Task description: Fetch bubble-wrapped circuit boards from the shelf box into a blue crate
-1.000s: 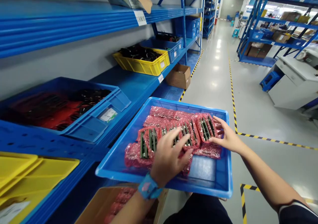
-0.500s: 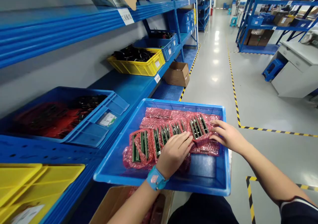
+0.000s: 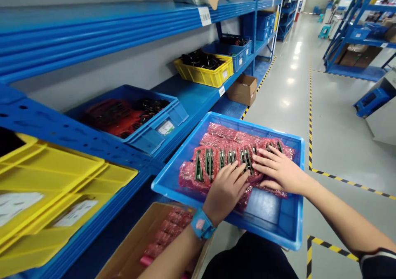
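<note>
A shallow blue plastic bin [image 3: 265, 209] sits before me, holding rows of green circuit boards [image 3: 204, 164] in pink bubble wrap [image 3: 223, 131]. My left hand [image 3: 227, 191], with a light-blue watch [image 3: 202, 224] on its wrist, rests on the front of the wrapped boards, fingers stretched forward. Spread fingers of my right hand [image 3: 280, 171] lie flat across the boards at the right end of the row, hiding part of them. Neither hand grips anything. More pink wrap shows beneath the boards.
Blue shelving [image 3: 185, 110] runs along the left, carrying a blue bin [image 3: 148, 126] and a yellow bin [image 3: 204, 75] of dark parts. Yellow bins [image 3: 62, 188] stand at lower left. Below is a cardboard box [image 3: 130, 237] with pink-wrapped packs. An aisle [image 3: 287, 106] lies beyond.
The view has turned left, so the bin appears further right. My right hand has moved from the wrapped boards' right edge onto their top, closer to my left hand.
</note>
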The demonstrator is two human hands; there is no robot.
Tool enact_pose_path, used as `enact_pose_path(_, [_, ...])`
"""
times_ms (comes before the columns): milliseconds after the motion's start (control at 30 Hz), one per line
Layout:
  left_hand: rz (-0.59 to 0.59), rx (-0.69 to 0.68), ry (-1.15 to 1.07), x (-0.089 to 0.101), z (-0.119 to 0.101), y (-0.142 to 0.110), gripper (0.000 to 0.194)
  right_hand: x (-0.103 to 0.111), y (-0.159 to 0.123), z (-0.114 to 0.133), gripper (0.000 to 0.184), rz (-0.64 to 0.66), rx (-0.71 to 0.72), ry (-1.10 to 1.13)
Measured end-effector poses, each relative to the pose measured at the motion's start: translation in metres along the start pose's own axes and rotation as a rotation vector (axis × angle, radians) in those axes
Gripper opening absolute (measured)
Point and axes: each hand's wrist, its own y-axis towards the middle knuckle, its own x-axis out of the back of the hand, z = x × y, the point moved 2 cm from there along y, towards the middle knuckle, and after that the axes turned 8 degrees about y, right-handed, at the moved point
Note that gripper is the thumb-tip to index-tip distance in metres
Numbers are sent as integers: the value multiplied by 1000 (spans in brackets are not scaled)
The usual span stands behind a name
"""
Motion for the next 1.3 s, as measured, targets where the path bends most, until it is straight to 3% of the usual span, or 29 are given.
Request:
enact_pose_path(333, [-88,49,-49,-2,2,-13,23,-8,-1,-10,25,-180,110,-84])
enact_pose_path(700, [-98,19,-22,7,7,-19,31,-3,7,-4,30,-191,84,-56])
enact_pose_path(800, [-134,115,25,16,12,-26,34,0,15,-1,43,-134,72,-10])
enact_pose_path(933, [-55,201,66,22,23,-39,35,-7,37,4,67,94,124,7])
enact_pose_path(1033, [-2,193,67,22,29,-46,32,-17,50,7,62,211,206,34])
enact_pose_path(1100, [-8,197,73,21,32,-48,27,-23,53,7,52,190,228,40])
enact_pose_path(1300, [-40,203,68,19,35,-52,24,-22,46,9,34,-54,290,15])
